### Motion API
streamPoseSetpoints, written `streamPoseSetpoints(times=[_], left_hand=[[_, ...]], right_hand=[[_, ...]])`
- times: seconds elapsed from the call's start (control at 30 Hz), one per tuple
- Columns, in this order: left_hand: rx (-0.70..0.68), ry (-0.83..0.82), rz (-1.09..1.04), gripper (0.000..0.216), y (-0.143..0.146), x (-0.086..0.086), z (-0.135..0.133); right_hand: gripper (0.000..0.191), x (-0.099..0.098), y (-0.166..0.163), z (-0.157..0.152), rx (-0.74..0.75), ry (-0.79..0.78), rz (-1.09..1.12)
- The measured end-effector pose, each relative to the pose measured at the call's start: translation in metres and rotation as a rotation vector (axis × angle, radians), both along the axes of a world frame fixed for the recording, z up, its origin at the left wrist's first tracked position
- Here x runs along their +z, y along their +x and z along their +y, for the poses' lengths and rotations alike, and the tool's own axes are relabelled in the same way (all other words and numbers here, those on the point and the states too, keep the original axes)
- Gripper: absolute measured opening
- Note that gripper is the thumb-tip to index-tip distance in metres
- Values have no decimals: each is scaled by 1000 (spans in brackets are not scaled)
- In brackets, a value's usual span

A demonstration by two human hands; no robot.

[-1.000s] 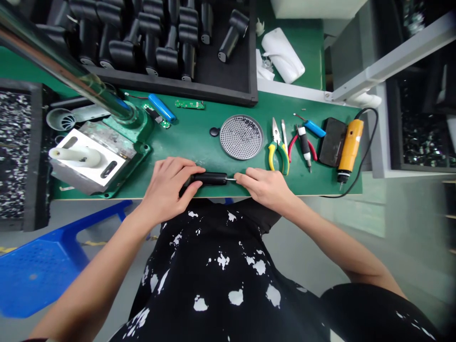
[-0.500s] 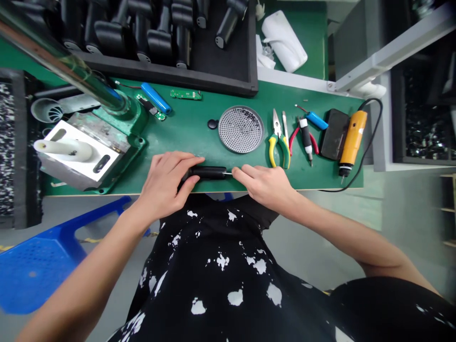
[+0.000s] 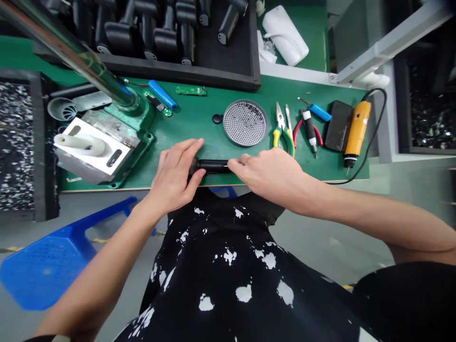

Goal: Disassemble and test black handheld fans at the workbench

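A black cylindrical handle (image 3: 213, 166) lies on its side at the near edge of the green bench (image 3: 199, 123). My left hand (image 3: 174, 173) is wrapped round its left end, thumb underneath. My right hand (image 3: 269, 173) pinches at the handle's right end, where its fingers cover a thin metal pin or wire that I cannot make out now. Both hands rest on the bench top right in front of my body.
A round perforated metal disc (image 3: 245, 122), yellow-handled pliers (image 3: 284, 135), red cutters, a blue battery cell (image 3: 319, 112) and an orange electric screwdriver (image 3: 356, 133) lie to the right. A green press with a white fixture (image 3: 94, 145) stands left. A black tray of handles (image 3: 171, 33) sits behind.
My right hand has slid left along the handle and now covers its right end and the thin pin. The left hand keeps its grip. The camera view shifted slightly.
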State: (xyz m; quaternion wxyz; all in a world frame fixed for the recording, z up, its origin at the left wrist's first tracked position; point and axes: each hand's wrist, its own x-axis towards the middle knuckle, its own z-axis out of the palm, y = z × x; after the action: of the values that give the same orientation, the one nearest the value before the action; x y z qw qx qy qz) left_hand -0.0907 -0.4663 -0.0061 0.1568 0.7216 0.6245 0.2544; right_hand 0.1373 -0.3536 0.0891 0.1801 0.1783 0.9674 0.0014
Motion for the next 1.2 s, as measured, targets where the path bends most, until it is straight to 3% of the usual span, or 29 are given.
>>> streamPoseSetpoints(times=[0.3, 0.53, 0.77, 0.9, 0.97, 1.07, 1.2], left_hand=[[-21, 32, -47, 79, -4, -4, 0], [-6, 43, -50, 81, -3, -6, 1], [-2, 57, -50, 79, -2, -5, -1], [-2, 119, -24, 70, -6, -8, -3], [-28, 136, -9, 63, -9, -9, -2], [-64, 98, -23, 50, -12, -6, -1], [10, -85, -122, 41, -16, 7, 2]], right_hand=[[23, 3, -54, -11, 21, -76, 83], [27, 10, -38, -7, -31, -83, -57], [27, 10, -56, -11, 5, -100, -21], [27, 3, -43, -5, -19, -117, -7], [29, 0, -27, 0, -78, -153, 41], [34, -3, 1, 5, -320, -306, 247], [31, -15, 39, 3, -604, -502, 542]])
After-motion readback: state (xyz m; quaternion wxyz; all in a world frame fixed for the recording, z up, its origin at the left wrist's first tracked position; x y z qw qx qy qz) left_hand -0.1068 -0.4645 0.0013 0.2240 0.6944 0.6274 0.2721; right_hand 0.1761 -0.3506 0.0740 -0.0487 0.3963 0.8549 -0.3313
